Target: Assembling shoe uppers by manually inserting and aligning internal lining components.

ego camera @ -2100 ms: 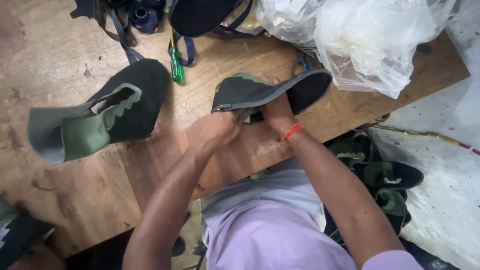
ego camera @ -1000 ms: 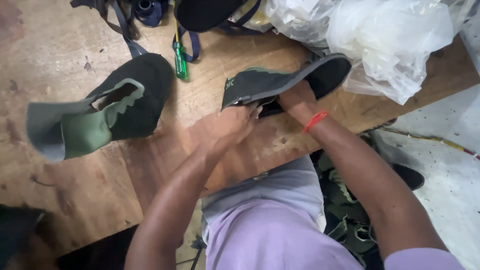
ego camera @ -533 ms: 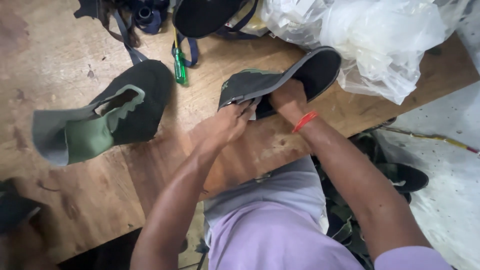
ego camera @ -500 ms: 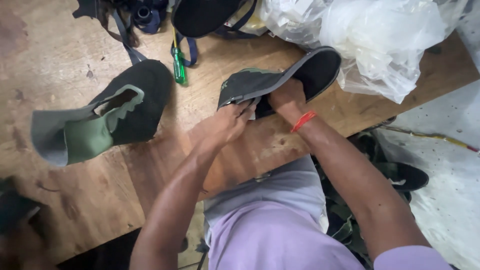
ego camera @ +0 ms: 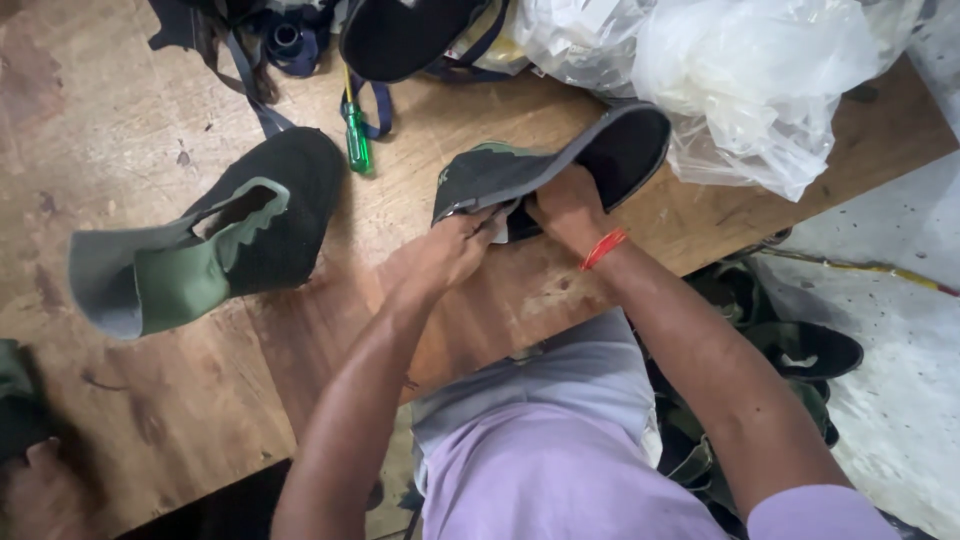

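The person stands close against a worn brown wooden surface (ego camera: 150,420) with both hands on a dark grey and olive-green fabric shoe upper (ego camera: 520,172) that has a flat black sole. The upper lies on its side near the middle of the surface, just in front of a heap of crumpled clear plastic bags (ego camera: 760,80).

The left hand (ego camera: 445,255) is curled closed, its fingertips pinching the lower edge of the upper at the open end. The right hand (ego camera: 568,205), with a red thread band (ego camera: 603,248) around its wrist, is also closed on the upper, gripping it from beneath near the middle, with the fingers tucked under the fabric and out of sight. The two hands sit just beside each other, nearly touching.

Well apart to the left lies a second shoe upper of black suede with a green tongue and grey lining (ego camera: 205,240), lying open on the surface. Between the two uppers, farther back, a screwdriver with a translucent green handle (ego camera: 356,140) rests on the wood. Beside it are dark blue straps (ego camera: 255,95) and a black oval sole piece (ego camera: 405,35) at the far edge.

Below the surface on the right, more black and green shoes (ego camera: 800,350) lie on the pale floor.
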